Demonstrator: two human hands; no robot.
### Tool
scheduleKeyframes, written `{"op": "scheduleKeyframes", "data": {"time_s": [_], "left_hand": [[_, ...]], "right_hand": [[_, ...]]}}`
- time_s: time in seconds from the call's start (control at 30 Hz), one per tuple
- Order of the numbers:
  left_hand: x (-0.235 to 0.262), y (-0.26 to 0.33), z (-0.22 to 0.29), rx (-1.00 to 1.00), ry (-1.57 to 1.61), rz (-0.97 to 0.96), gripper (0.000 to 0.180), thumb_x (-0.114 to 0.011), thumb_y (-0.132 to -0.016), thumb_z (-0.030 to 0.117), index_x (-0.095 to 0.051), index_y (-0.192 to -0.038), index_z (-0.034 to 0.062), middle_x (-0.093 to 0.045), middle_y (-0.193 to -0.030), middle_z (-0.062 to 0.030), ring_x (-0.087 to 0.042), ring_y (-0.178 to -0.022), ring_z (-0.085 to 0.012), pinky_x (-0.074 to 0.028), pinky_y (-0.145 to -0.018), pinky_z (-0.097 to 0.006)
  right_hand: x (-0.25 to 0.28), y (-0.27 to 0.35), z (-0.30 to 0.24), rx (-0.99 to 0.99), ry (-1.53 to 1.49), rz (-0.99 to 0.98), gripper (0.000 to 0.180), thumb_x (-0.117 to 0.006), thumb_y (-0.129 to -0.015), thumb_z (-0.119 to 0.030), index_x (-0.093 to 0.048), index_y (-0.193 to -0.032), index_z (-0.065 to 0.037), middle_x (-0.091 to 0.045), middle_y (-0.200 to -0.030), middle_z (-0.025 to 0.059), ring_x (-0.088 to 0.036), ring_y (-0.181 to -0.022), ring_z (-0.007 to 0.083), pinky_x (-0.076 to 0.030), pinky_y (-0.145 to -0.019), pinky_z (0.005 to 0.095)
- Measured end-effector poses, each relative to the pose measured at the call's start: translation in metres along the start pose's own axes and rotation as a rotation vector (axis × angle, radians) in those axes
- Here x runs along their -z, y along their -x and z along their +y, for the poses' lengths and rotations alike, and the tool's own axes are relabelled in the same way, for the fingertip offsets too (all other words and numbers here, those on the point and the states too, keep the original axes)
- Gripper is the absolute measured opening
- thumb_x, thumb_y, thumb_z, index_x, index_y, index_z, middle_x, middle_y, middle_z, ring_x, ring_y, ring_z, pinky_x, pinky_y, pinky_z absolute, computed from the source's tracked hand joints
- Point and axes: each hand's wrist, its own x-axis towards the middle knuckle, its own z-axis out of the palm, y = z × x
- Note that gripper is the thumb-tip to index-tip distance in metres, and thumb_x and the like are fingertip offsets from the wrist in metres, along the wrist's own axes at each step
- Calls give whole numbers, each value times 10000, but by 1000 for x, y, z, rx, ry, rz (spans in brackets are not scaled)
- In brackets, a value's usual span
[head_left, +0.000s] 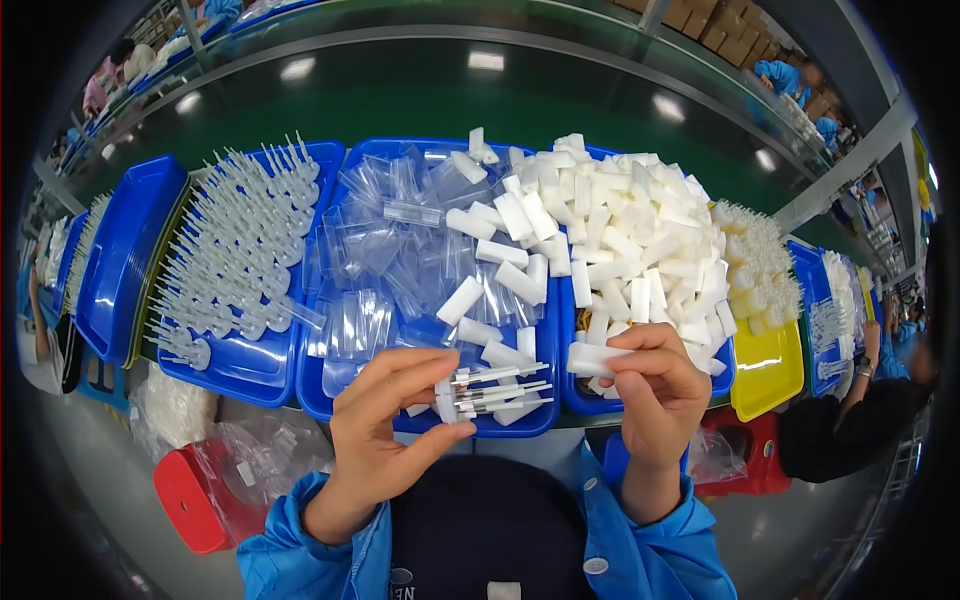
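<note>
My left hand (385, 425) is closed on the round whitish base of a pronged plastic piece (500, 390), its several thin rods pointing right. Between the thumb and fingers of my right hand (655, 395) is a white foam block (597, 360), held a short way from the rod tips. Behind my hands, clear plastic sleeves (375, 235) lie in the middle blue tray (311, 375), with loose foam blocks over its right part. A tall heap of foam blocks (630, 235) fills the blue tray to the right. More pronged pieces (235, 250) stand in rows in the left blue tray (240, 380).
A yellow tray (770, 375) with yellowish pronged pieces (755, 265) adjoins the foam heap. Stacked blue trays (130, 265) stand far left. Below the bench are a red stool (190, 505) and plastic bags (265, 460). At the right edge sits another person in a dark sleeve (830, 430).
</note>
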Motion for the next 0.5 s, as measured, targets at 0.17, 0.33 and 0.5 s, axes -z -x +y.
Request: {"op": "scheduleKeyframes", "data": {"time_s": [0.17,0.33,0.5], "left_hand": [[3,1,0,10,-51,-3,534,-835,-666,30,-660,-1169,-3,-640,-1113,-153,-658,-956,-201,-567,-731,-270],[3,2,-4,-11,-80,-18,549,-836,-665,28,-652,-1181,-14,-636,-1101,-155,-655,-927,-195,-571,-737,-273],[3,1,-4,-37,-56,-26,558,-823,-672,-5,-638,-1198,-26,-621,-1102,-165,-653,-916,-194,-576,-751,-276]], "right_hand": [[-1,-2,3,-33,-27,-37,207,-682,-744,120,-699,-941,58,-620,-1015,160,-606,-927,195,-482,-807,282],[-5,-3,2,36,78,-121,262,-684,-690,133,-707,-934,41,-639,-973,145,-608,-920,207,-462,-818,288],[-6,-2,1,42,131,-121,274,-681,-673,131,-708,-930,38,-645,-956,142,-608,-918,207,-460,-816,291]]}}
